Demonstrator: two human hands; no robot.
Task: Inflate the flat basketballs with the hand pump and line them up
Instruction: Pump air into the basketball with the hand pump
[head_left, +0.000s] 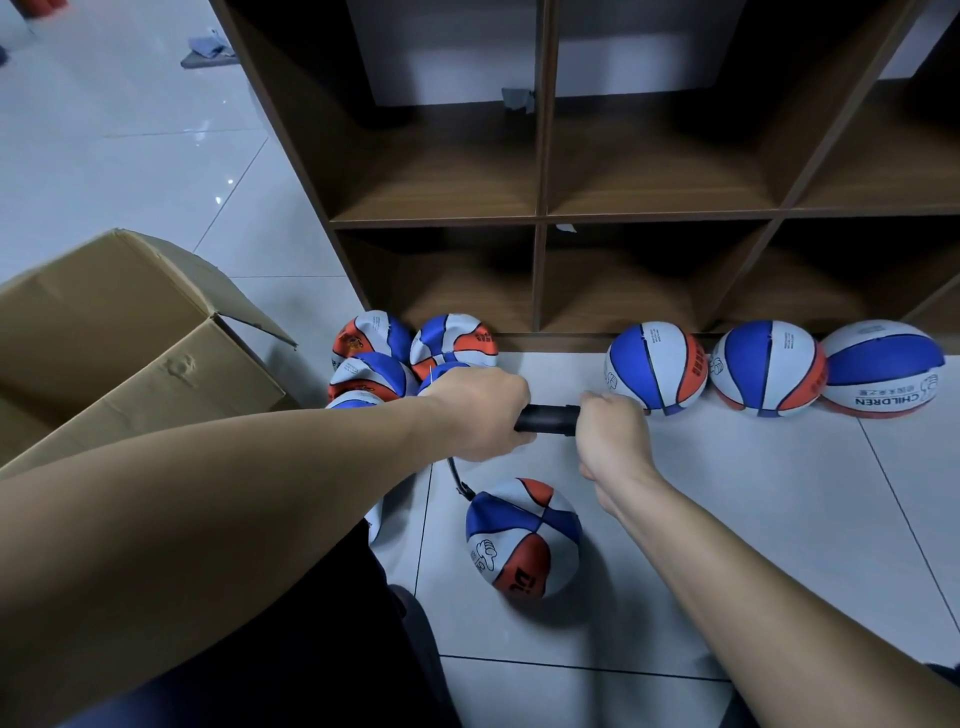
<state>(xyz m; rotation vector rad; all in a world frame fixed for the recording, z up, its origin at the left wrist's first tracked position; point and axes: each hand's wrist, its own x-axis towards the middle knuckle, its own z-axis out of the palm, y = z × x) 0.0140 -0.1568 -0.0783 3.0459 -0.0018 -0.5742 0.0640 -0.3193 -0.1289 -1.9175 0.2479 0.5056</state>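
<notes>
Both hands grip the black cylindrical hand pump (548, 427): left hand (480, 415) wrapped round the barrel, right hand (613, 434) closed at its other end. The thin black hose (460, 480) runs into the red-white-blue basketball (522, 538) on the tiled floor (779, 519). Risk: the unsteadied ball may roll, pulling the needle out.

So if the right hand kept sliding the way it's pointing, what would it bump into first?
The right hand points left along the black pump, so it would probably meet the left hand gripping the pump's other end first. Only a short bare bit of pump lies between them.
</notes>
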